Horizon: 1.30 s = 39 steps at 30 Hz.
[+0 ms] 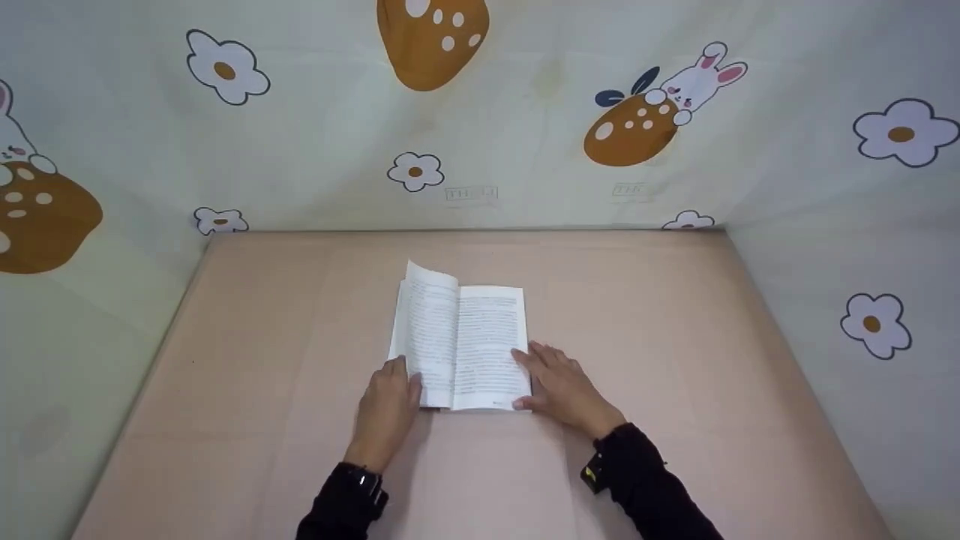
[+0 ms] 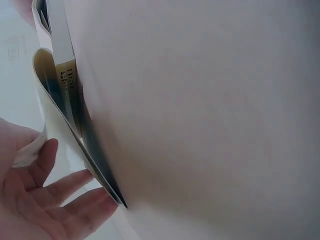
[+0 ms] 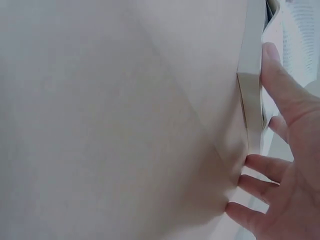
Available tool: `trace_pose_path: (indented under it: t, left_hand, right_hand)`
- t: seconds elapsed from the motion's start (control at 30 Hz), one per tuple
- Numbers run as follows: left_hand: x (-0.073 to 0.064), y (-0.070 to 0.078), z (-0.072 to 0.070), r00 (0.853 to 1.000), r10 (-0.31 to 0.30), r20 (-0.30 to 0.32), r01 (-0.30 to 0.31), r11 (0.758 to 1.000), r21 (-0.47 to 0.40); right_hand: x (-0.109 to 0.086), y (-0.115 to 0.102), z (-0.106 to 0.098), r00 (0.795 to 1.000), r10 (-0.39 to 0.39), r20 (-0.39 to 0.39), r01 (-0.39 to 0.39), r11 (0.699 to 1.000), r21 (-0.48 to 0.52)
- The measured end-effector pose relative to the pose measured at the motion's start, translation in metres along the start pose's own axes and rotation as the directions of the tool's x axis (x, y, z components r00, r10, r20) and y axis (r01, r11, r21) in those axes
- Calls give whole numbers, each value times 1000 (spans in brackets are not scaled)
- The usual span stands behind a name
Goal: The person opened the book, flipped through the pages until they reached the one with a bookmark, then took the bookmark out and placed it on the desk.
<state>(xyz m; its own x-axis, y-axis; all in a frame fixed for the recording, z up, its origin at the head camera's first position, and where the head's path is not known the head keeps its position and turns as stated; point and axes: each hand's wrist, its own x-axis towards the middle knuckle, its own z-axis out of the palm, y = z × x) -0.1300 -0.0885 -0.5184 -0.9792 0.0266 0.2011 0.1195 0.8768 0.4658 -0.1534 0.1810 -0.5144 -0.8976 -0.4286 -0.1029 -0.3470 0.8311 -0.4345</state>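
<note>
An open book (image 1: 487,345) with white printed pages lies in the middle of the table. One left-hand leaf (image 1: 433,330) stands partly raised, its top corner curving up near the spine. My left hand (image 1: 386,409) grips the book's lower left side, thumb over the pages and fingers at the outer edge. In the left wrist view that side bows up off the table, fingertips along the cover's edge. My right hand (image 1: 566,390) rests at the lower right side, thumb and index finger on the page. Its other fingers (image 3: 262,189) reach down to the table beside the book.
The table (image 1: 262,322) has a plain pinkish-beige cover. Behind it and on both sides hang pale cloth walls (image 1: 525,135) printed with flowers, bunnies and brown strawberry shapes. Dark sleeves and wrist-worn devices (image 1: 594,474) show on both forearms.
</note>
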Motion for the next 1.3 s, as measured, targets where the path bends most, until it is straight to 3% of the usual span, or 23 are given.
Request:
trace_pose_path:
  t: [0.2,0.37,0.5,0.6,0.7,0.83,1.03,1.3]
  left_hand:
    - [0,-7,-1,1000,-29,7,28,991,129]
    - [2,-7,-1,999,-35,16,32,987,160]
    - [2,-8,1,995,101,14,-102,980,174]
    - [0,-8,2,972,229,52,-235,954,189]
    - [-3,-6,2,953,288,95,-301,939,166]
    - [-6,-4,3,953,275,126,-293,942,162]
    - [-6,-1,4,949,283,141,-309,921,235]
    - [-5,1,5,968,216,129,-232,966,119]
  right_hand:
    - [-4,-10,5,995,3,-102,-15,993,-118]
    - [-4,-12,6,995,44,-86,-55,991,-124]
    - [-4,-11,4,997,52,-57,-59,991,-124]
    - [-5,-10,3,998,34,-44,-39,992,-119]
    - [-5,-9,0,999,13,-31,-16,993,-113]
    - [-6,-7,-3,1000,-14,-15,12,993,-119]
    - [-7,-7,-7,999,-33,-10,32,993,-110]
    - [-7,-7,-7,999,-34,1,34,991,-127]
